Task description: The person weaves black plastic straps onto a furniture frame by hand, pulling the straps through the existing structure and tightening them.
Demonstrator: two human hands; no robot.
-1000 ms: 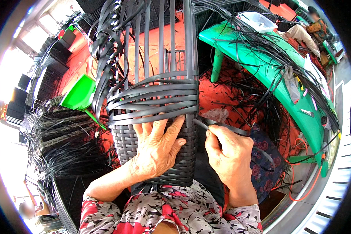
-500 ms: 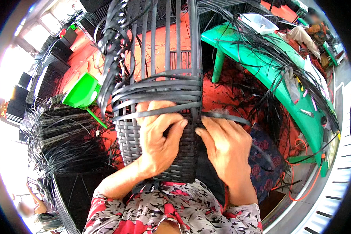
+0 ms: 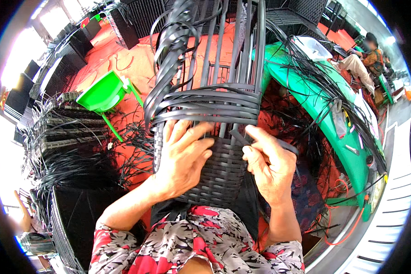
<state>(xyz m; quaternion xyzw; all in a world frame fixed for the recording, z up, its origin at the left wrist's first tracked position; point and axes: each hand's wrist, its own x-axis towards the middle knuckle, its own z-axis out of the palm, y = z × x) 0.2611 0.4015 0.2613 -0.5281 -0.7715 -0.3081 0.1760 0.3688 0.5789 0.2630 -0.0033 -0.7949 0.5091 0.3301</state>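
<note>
A black woven frame (image 3: 214, 176) rises in front of my body, its lower part a tight weave of flat plastic strips. Above that, loose strips (image 3: 210, 109) loop across its bare upright bars (image 3: 208, 50). My left hand (image 3: 182, 157) lies against the left of the weave just under these loops, fingers apart and fingertips slightly blurred. At the frame's right edge, my right hand (image 3: 274, 160) pinches a black strip (image 3: 238, 137) between thumb and forefinger. The strip's short end points toward the weave; its other part passes behind the hand. A bundle of curled strips (image 3: 169, 77) hangs at the frame's upper left.
A green table (image 3: 301, 77) on the right bears tangled black strips and small tools. Left are a green dustpan (image 3: 102, 93) and stacked woven pieces (image 3: 73, 123) with loose ends. Orange cord (image 3: 351, 228) runs at lower right. Another person (image 3: 367, 59) sits far right.
The frame has shifted right and tilted in view. My right hand has drawn back slightly and now shows a strip end pinched. My left hand's fingers have spread; a strip across the weave has moved.
</note>
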